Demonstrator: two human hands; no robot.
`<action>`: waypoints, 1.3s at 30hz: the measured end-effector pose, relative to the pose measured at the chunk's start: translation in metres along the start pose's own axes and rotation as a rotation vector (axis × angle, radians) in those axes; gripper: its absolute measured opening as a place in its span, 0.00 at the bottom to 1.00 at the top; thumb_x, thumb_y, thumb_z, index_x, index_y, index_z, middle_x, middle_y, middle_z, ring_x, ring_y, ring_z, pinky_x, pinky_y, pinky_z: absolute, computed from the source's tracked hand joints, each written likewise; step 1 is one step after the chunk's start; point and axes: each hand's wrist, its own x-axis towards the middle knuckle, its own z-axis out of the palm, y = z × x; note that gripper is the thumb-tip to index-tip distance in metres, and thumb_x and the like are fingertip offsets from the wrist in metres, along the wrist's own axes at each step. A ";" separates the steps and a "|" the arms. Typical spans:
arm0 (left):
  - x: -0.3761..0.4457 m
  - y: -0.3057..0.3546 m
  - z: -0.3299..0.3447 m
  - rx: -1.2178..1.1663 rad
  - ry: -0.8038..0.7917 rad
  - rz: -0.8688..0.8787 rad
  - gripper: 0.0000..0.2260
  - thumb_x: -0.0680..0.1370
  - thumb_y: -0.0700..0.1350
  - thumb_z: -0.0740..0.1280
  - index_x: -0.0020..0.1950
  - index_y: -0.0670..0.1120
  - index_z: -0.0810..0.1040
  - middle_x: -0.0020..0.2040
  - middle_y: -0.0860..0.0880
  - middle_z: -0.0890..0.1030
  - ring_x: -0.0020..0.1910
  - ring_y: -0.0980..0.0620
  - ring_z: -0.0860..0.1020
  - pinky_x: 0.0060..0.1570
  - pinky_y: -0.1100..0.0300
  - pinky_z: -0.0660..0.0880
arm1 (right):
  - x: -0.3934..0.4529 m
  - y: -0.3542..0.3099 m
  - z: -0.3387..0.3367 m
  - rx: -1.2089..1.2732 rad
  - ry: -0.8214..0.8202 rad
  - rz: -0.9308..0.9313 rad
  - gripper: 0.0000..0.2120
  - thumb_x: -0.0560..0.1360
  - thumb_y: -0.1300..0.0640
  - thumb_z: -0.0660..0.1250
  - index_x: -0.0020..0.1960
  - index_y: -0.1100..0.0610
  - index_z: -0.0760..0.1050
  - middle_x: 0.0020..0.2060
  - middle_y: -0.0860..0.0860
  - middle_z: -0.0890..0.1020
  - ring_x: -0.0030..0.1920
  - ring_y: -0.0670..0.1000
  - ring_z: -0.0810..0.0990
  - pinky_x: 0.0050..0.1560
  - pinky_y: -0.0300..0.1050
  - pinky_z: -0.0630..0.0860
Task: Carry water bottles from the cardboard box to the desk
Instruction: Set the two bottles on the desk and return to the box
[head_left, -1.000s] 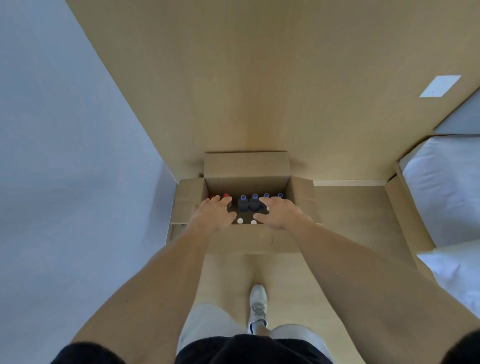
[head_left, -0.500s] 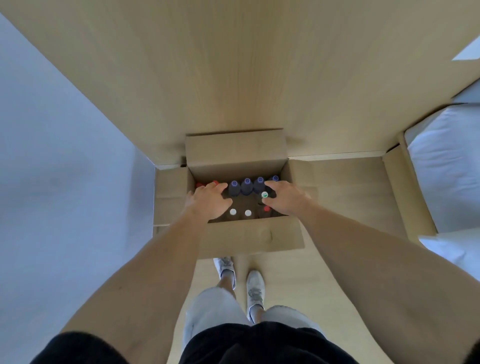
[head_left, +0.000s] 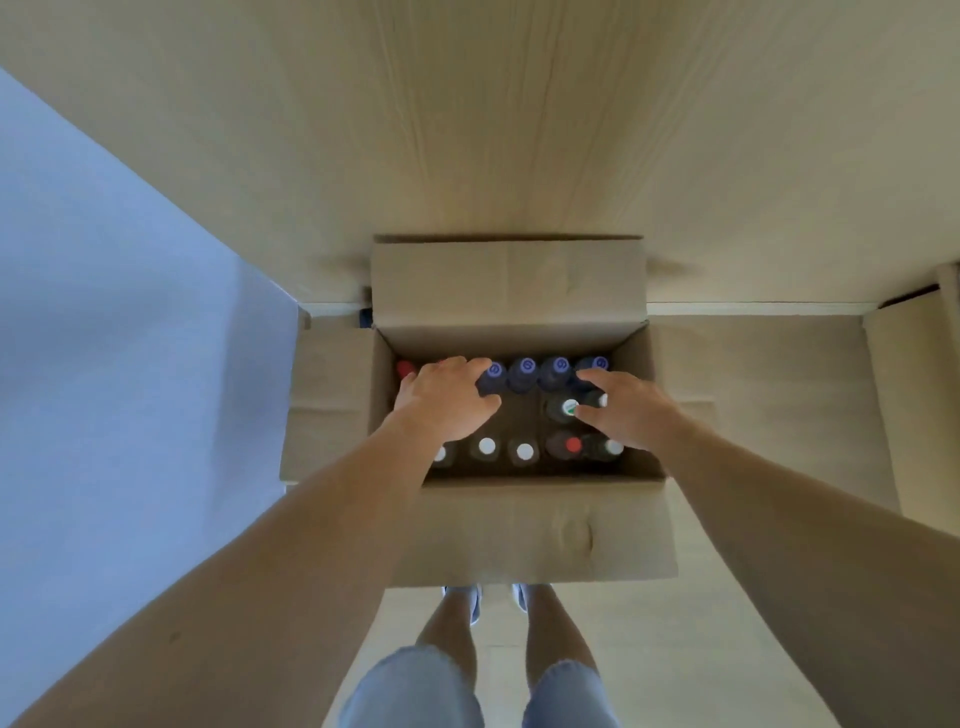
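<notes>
Home bedroom, wood-panel wall (head_left: 519, 130), white bedding (head_left: 953, 291) at right

Both arms reach down, left hand (head_left: 447, 397) and right hand (head_left: 626, 410) palm-down, fingers loosely spread.

No readable text is showing. The four dark blue bottle caps (head_left: 523, 366) in the open brown cardboard box (head_left: 540, 535) are bearing a pale round mark, and the white-and-green cap (head_left: 570, 407) a print, both too blurred to read.
</notes>
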 end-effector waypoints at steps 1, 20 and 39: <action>0.009 -0.004 0.008 -0.016 -0.007 -0.008 0.27 0.80 0.60 0.60 0.79 0.58 0.61 0.76 0.50 0.68 0.73 0.43 0.68 0.70 0.43 0.66 | 0.011 0.005 0.006 -0.005 -0.005 0.001 0.29 0.78 0.39 0.63 0.77 0.41 0.61 0.72 0.52 0.71 0.68 0.59 0.72 0.65 0.54 0.71; 0.103 -0.055 0.113 -0.115 -0.098 -0.141 0.28 0.80 0.59 0.64 0.79 0.58 0.61 0.77 0.48 0.67 0.74 0.42 0.67 0.71 0.45 0.67 | 0.101 0.061 0.087 -0.053 -0.072 0.043 0.27 0.78 0.44 0.66 0.75 0.41 0.63 0.67 0.52 0.76 0.65 0.58 0.75 0.61 0.51 0.75; 0.221 0.038 0.215 -0.020 -0.070 0.163 0.32 0.77 0.57 0.71 0.77 0.57 0.63 0.74 0.50 0.70 0.72 0.44 0.69 0.70 0.45 0.68 | 0.165 0.087 0.105 -0.245 -0.054 0.071 0.31 0.78 0.53 0.68 0.77 0.46 0.61 0.70 0.54 0.69 0.69 0.59 0.70 0.67 0.54 0.72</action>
